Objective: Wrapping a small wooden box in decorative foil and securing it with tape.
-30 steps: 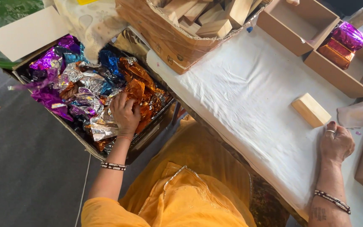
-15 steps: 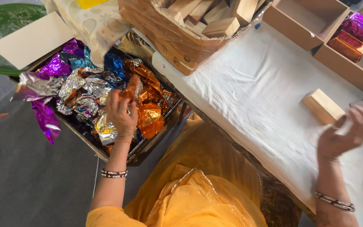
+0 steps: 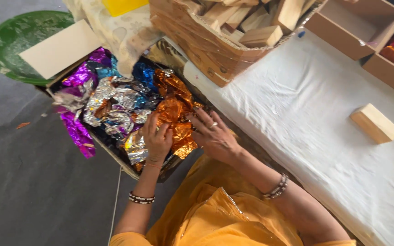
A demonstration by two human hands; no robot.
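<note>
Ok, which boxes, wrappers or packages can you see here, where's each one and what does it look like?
Crumpled foil wrappers: purple, silver, blue, orange, heaped in a low tray; both hands, left hand and right hand, on the orange ones.
Brown cardboard box: top centre, full of wooden blocks.
Open brown compartment box: top right, holding foil-wrapped pieces.
No signs or screens.

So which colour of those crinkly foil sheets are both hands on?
The orange foil. The left hand and right hand both touch it at the near edge of the pile; the purple foil and silver foil lie farther left, untouched.
</note>
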